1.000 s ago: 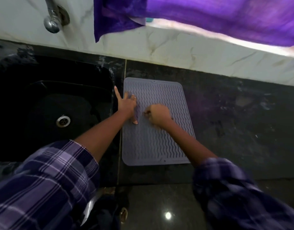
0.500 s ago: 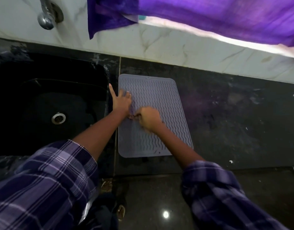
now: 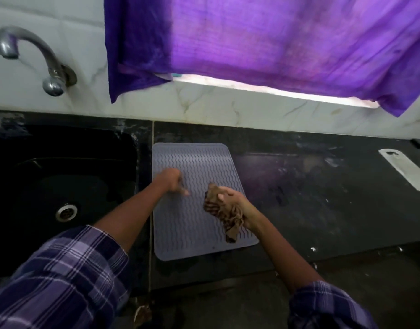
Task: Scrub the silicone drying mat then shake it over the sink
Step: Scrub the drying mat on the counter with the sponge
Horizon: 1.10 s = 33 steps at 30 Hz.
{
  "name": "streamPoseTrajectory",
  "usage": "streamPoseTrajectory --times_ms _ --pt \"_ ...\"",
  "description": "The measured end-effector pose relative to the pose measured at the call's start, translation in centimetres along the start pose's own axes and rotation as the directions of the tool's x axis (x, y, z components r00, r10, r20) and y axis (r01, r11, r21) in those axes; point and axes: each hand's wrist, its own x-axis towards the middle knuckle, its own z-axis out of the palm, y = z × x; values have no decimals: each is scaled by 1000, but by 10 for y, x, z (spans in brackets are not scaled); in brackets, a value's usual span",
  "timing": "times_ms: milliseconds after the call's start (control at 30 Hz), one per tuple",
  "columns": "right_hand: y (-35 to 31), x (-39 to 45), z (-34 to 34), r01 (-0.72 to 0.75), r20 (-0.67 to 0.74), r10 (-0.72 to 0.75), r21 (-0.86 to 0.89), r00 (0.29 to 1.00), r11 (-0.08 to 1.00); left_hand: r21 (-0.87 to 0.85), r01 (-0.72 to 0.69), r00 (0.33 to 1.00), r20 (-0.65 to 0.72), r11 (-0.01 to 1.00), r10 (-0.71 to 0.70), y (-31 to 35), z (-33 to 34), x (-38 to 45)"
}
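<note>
Presently the drying mat (image 3: pixel 194 160) lies lengthwise near-to-far on the tabletop (image 3: pixel 323 198), sink (image 3: pixel 62 167) just left; left hand (image 3: pixel 171 180) curled, nearer it; right hand (image 3: pixel 230 198) clutches a rag (image 3: pixel 218 210).

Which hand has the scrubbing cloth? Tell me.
The right hand: it grips a brown patterned cloth over the mat. The left hand holds nothing visible.

The drying mat (image 3: pixel 192 200) is laid flat on the counter (image 3: pixel 323 198), just right of the sink (image 3: pixel 62 186). The tap (image 3: pixel 38 60) is mounted on the wall behind the sink. A curtain (image 3: pixel 263 43) is hung behind the counter. A flat tool (image 3: pixel 404 169) is placed far right, well apart from the mat.
</note>
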Motion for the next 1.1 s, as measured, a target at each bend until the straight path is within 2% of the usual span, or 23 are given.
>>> streamPoseTrajectory --times_ms 33,67,100,133,167,233,367,467,533,567,633,667,700,767,833,900,967,1033,1100 --pt "-1 8 -5 0 8 -1 130 1000 992 -229 -26 999 13 973 30 2 -2 3" --pt "-1 15 -7 9 29 -16 236 999 972 -425 -18 997 65 905 51 6 -4 6" --pt "-2 23 -7 17 48 -34 314 998 949 -566 32 984 163 824 74 11 -6 7" --pt "-3 30 -7 24 57 -48 366 997 930 -638 90 958 265 765 108 16 -8 9" --pt "-4 36 -7 25 54 -50 381 997 924 -648 123 930 339 752 141 19 -9 12" --pt "-6 46 -6 14 42 -30 339 999 941 -598 110 902 395 794 173 23 -12 20" --pt "-11 60 -3 -43 4 43 86 999 995 -572 40 926 329 820 184 20 -20 38" --pt "-14 68 -4 -27 -97 11 -169 995 985 -525 -23 927 308 851 215 14 -20 46" --pt "-23 79 -9 -33 -147 -28 -401 989 915 -468 -51 942 272 882 198 7 -16 55" --pt "-30 87 -14 -38 -164 -54 -511 985 859 -382 -66 962 221 922 161 4 -14 62" --pt "-45 107 -23 -17 -190 -157 -685 969 728 -103 -70 997 31 992 73 -3 -14 78" --pt "-53 119 -27 14 -187 -234 -754 954 657 23 -40 998 -53 999 41 -5 -15 85" --pt "-63 132 -28 47 -173 -311 -806 934 590 125 -2 997 -82 992 12 -7 -17 92" --pt "-81 163 -27 80 -139 -400 -871 906 485 275 74 997 -34 959 -68 -8 -22 103" --pt "-92 200 -25 58 -113 -429 -928 896 368 393 129 989 13 911 -146 -11 -24 113" --pt "-88 231 -18 35 -37 -414 -986 909 164 487 150 984 8 861 -176 -11 -24 120" --pt "-76 245 -8 32 31 -370 -999 928 -3 509 189 977 -12 840 -212 -9 -26 123" --pt "-70 245 -3 4 33 -385 -997 922 -76 505 231 967 -26 832 -252 -3 -31 124" --pt "-66 229 -9 -42 -38 -366 -999 930 -4 535 241 964 -34 810 -264 3 -36 124"
